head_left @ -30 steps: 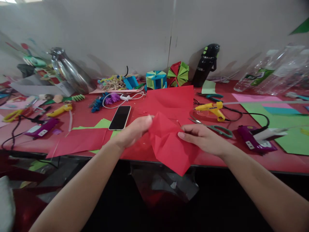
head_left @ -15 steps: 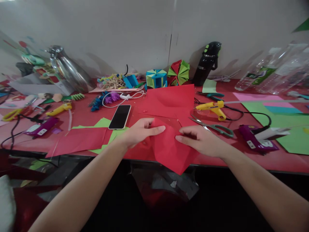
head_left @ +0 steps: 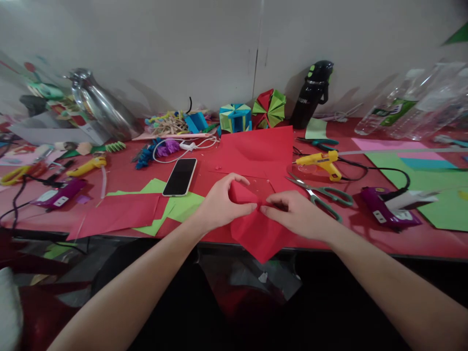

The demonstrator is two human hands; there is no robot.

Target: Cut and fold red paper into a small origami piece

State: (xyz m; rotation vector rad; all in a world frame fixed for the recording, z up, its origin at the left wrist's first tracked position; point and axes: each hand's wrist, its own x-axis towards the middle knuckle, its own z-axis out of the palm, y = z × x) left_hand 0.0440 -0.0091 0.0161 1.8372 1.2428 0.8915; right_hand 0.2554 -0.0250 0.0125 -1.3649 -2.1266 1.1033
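Between my two hands is a sheet of red paper (head_left: 261,239), its lower corner hanging over the table's front edge. My left hand (head_left: 224,202) is curled round the paper's upper left side, thumb on top. From the right, my right hand (head_left: 296,212) pinches the same sheet, its thumb and fingertips close to my left thumb. Part of the sheet is hidden behind the fingers. Beyond my hands lies a larger red sheet (head_left: 256,148). Grey-green scissors (head_left: 323,192) rest just past my right hand, blades partly open.
A phone (head_left: 180,177) lies left of my hands, near green paper (head_left: 186,207) and red paper (head_left: 124,214). To the right are a yellow glue gun (head_left: 321,163) and a purple power strip (head_left: 387,207) with a cord. A black bottle (head_left: 312,95) stands at the back.
My left hand has moved right and its fingers have curled further over the paper. My right hand has shifted slightly left, so the thumbs are closer together.
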